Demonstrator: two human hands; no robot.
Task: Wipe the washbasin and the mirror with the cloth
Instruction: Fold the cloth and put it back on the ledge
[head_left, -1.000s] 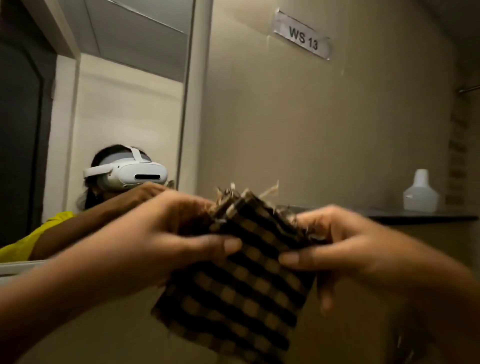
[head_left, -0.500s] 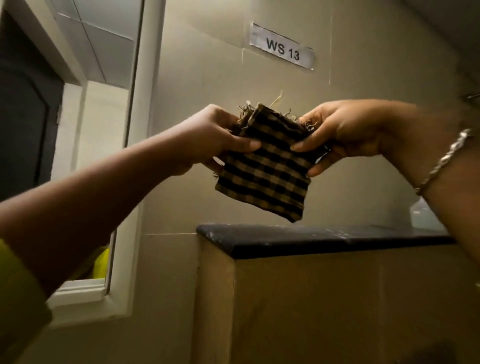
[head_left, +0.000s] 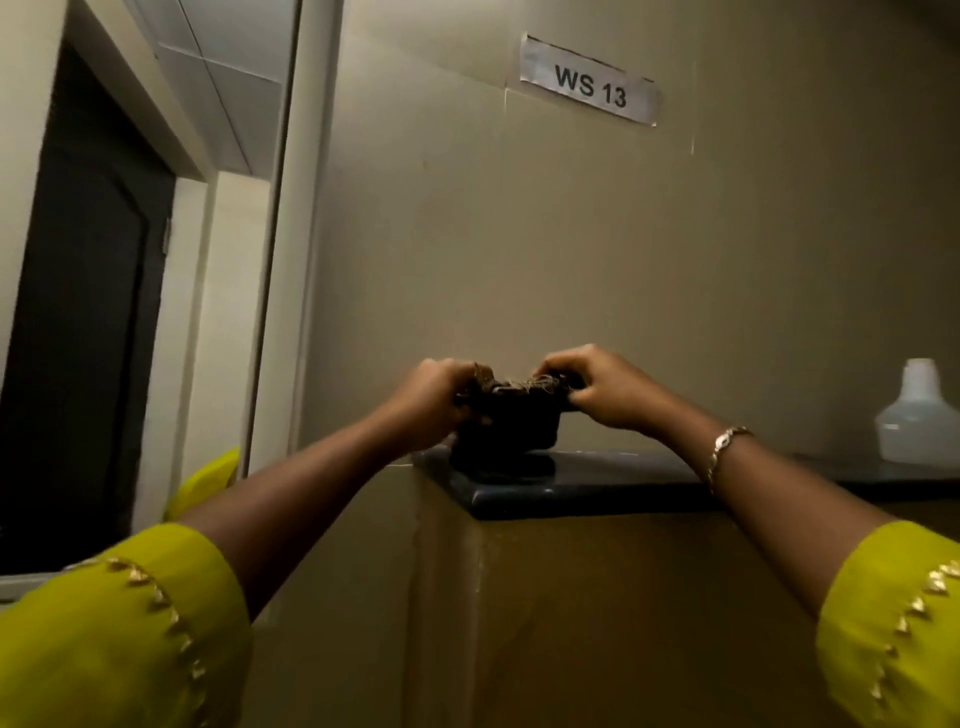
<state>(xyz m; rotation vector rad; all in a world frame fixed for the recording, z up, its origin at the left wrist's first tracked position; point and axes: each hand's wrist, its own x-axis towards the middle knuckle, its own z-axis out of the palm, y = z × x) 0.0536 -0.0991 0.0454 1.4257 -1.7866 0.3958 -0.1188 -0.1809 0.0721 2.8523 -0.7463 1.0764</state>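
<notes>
We have lowered the cloth from mid-air in front of the wall to the dark ledge, where its lower edge now appears to rest near the left end. Our left hand and right hand each grip one upper corner, fingers curled tight over the frayed top edge. The mirror is at left. A white bottle stands on the ledge, well apart from the cloth.
</notes>
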